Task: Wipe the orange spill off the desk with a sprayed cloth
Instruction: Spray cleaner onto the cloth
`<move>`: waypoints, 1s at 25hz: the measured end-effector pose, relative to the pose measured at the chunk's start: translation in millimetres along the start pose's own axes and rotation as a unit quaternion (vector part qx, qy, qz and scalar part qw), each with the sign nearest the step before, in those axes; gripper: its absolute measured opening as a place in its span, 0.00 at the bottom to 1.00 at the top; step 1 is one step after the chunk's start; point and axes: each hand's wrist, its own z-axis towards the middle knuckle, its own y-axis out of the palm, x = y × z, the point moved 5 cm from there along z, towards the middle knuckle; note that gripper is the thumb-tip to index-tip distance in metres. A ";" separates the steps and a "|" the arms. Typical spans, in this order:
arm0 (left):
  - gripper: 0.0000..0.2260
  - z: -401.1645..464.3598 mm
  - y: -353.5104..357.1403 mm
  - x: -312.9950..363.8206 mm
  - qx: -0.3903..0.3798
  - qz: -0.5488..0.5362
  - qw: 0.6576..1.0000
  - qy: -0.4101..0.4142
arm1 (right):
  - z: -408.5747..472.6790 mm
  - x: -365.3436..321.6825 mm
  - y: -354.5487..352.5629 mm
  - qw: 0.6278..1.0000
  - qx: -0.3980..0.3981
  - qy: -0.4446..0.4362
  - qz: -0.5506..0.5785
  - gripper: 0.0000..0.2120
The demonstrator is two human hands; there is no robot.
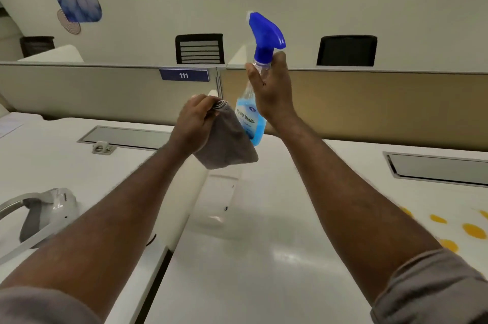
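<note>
My left hand (194, 120) grips a bunched grey cloth (227, 143) and holds it up above the white desk (264, 257). Just to its right, my right hand (272, 86) is closed around the neck of a clear spray bottle (250, 118) with blue liquid and a blue trigger head (265, 33). The bottle stands upright in the air, its nozzle pointing left, and its lower body sits right beside the cloth. Several orange spill blots (472, 230) lie on the desk at the far right, partly hidden behind my right forearm.
A white and grey headset-like device (50, 210) rests on the desk at the left. Grey cable hatches (124, 135) (438, 168) are set into the desk at the back. A beige partition (369, 104) closes the far edge, with black chairs (200, 48) behind it.
</note>
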 end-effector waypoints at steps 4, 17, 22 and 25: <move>0.10 41.5 -0.6 49.1 0.076 -0.287 0.952 -0.078 | -1.2 -2.4 -89.0 0.999 -0.013 0.032 0.034 0.15; 0.23 99.2 55.0 163.7 -0.007 -0.724 0.688 -0.054 | -77.4 51.4 -228.8 0.968 -0.121 0.191 0.106 0.09; 0.21 101.7 67.0 171.9 -0.034 -0.733 0.679 -0.021 | -81.4 51.4 -228.4 0.964 -0.118 0.202 0.127 0.13; 0.22 103.8 71.2 169.6 -0.037 -0.733 0.679 -0.026 | -79.1 49.6 -221.7 0.958 -0.146 0.200 0.144 0.13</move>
